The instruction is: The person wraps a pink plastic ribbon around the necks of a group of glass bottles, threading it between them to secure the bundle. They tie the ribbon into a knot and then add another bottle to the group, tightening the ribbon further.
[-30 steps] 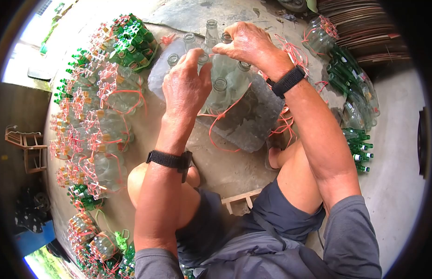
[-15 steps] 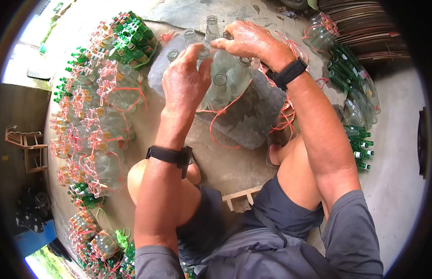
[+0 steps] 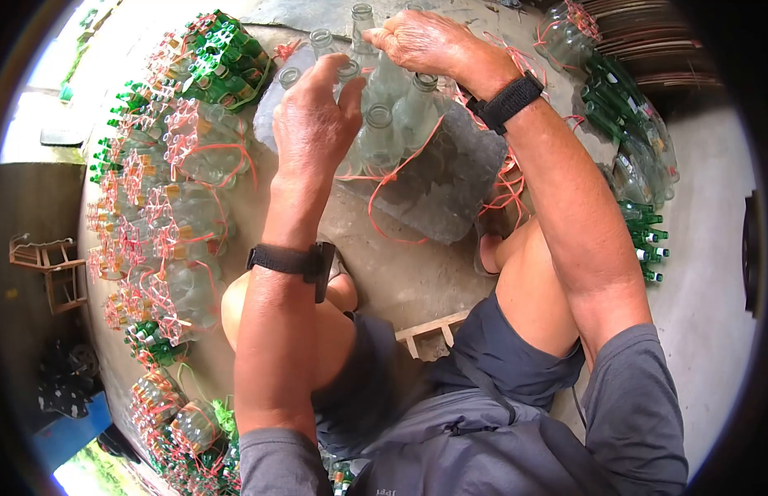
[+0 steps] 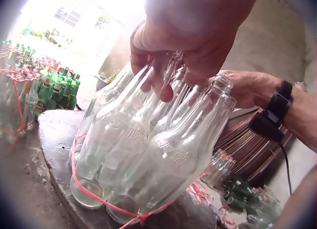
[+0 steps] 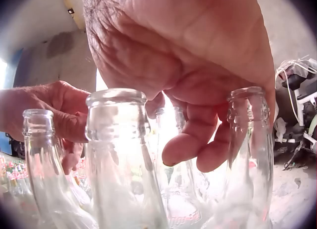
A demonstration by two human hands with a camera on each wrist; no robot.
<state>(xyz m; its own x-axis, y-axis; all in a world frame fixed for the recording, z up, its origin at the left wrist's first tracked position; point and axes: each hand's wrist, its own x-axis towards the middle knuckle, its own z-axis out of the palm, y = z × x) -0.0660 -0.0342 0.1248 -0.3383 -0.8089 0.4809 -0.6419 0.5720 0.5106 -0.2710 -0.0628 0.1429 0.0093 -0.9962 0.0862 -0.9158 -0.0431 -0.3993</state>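
Note:
A cluster of clear glass bottles (image 3: 380,140) stands upright, necks up, with pink-red string (image 3: 389,178) looped round the lower bodies. Beneath them lies a dark stone slab (image 3: 450,194). My left hand (image 3: 318,124) is at the cluster's left side; in the left wrist view its fingers (image 4: 166,93) curl down among the necks and hold one. On the far right side, my right hand (image 3: 433,45) reaches over the necks, and its fingers (image 5: 181,149) curl behind a bottle neck (image 5: 247,110) in the right wrist view. Loose string trails over the slab's front.
Rows of string-tied clear bottles (image 3: 202,149) and green bottles (image 3: 227,62) line the left. Green bottles (image 3: 619,124) lie at the right near a stacked pile of thin sheets (image 3: 640,54). A wooden chair (image 3: 49,264) stands far left. Red string (image 3: 512,182) lies right of the slab.
The head view has tilted, so the bottles and slab sit higher in it. My right hand has shifted slightly over the far necks; my left hand stays at the left necks.

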